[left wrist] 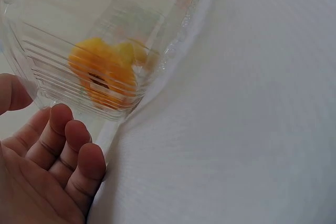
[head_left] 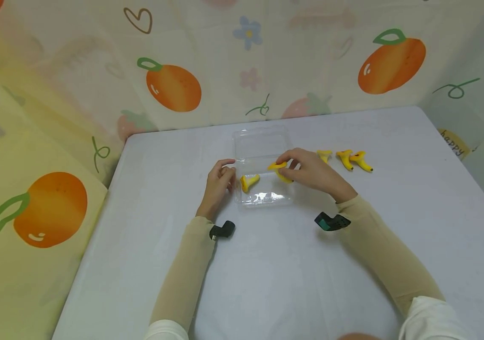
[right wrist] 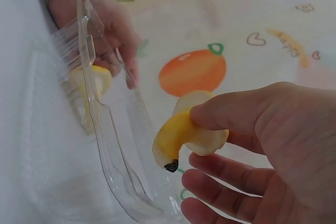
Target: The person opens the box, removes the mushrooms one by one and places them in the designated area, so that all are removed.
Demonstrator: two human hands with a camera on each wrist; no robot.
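My right hand (head_left: 309, 172) pinches a small yellow banana-shaped piece (right wrist: 176, 132) with a flared end and a dark tip, between thumb and fingers. It hangs over the right side of an open clear plastic box (head_left: 263, 200). Inside the box, at its left, lies a similar banana-shaped piece (head_left: 250, 182); through the ribbed wall its orange flared end with a dark centre shows in the left wrist view. My left hand (head_left: 218, 184) holds the box's left edge, thumb and fingertips at the rim, the other fingers curled beside the wall.
Right of the box on the white-covered table (head_left: 267, 274) lie more yellow pieces (head_left: 344, 159), one partly behind the right hand. The box's clear lid (head_left: 262, 141) lies folded back toward the far edge. A fruit-patterned curtain (head_left: 216, 61) stands behind the table.
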